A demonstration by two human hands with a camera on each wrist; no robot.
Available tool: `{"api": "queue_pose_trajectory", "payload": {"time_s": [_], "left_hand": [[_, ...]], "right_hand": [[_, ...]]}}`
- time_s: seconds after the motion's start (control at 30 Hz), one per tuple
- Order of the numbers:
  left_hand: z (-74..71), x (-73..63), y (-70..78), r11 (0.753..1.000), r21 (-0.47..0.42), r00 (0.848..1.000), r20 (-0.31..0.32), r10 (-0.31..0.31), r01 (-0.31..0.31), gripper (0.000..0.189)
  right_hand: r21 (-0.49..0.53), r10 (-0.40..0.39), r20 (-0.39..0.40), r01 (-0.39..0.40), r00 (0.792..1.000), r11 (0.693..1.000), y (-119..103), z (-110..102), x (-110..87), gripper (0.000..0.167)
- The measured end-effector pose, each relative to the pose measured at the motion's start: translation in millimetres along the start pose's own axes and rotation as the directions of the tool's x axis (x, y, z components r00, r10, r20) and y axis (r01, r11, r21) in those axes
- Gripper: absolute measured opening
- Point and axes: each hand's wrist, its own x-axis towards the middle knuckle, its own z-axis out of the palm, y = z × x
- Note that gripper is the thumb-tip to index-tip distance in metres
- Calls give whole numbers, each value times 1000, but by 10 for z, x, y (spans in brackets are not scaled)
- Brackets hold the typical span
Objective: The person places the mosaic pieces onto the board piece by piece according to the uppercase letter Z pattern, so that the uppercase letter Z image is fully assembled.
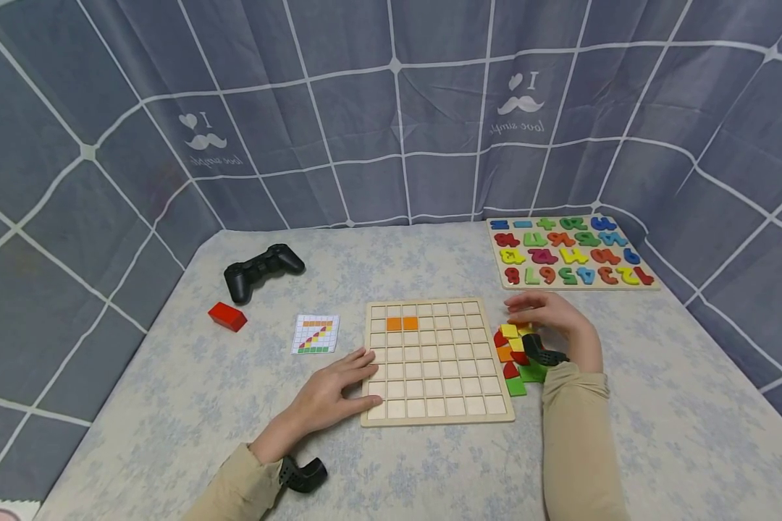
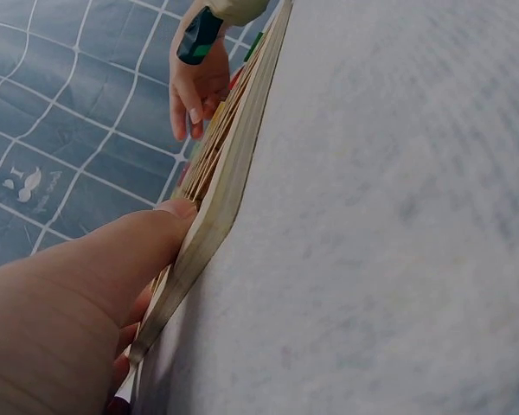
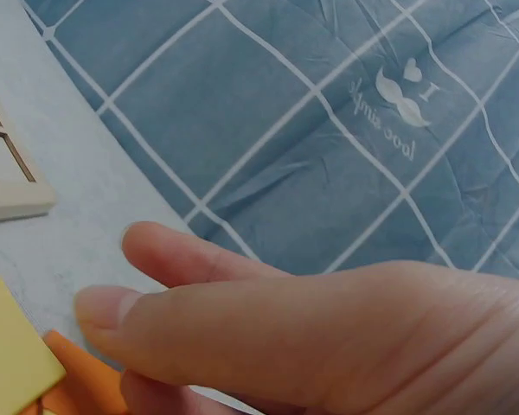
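Note:
A wooden grid board point(image 1: 439, 365) lies on the table with two orange squares point(image 1: 402, 323) side by side in its upper left cells. My left hand point(image 1: 329, 394) rests on the board's left edge, fingers spread; the left wrist view shows the thumb point(image 2: 147, 238) touching the rim. My right hand point(image 1: 550, 311) hovers at the far side of a pile of colored tiles point(image 1: 513, 347), just right of the board. No tile shows between its fingers. Yellow point(image 3: 13, 346) and orange point(image 3: 82, 380) pieces lie near its thumb in the right wrist view. The wrist partly hides the pile.
Left of the board lies a pattern card point(image 1: 316, 334) with a colored Z shape. Beyond it are a red block point(image 1: 227, 316) and a black game controller point(image 1: 263, 271). A number puzzle board point(image 1: 570, 253) lies at the back right. Grey-blue checked curtains point(image 1: 365, 130) enclose the table.

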Motion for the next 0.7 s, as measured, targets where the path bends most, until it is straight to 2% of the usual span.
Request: {"api": "queue_pose_trajectory", "payload": {"time_s": [0.23,0.7], "left_hand": [[2,2,10,999,31,999,-10,32,-31,59],[7,13,51,992,116,998,-31,53,-49,58]], "right_hand": [[-4,11,-6,-11,1000,1000,65,-43,-34,47],[101,35,17,-37,999,994,105,-29,-37,50]]}}
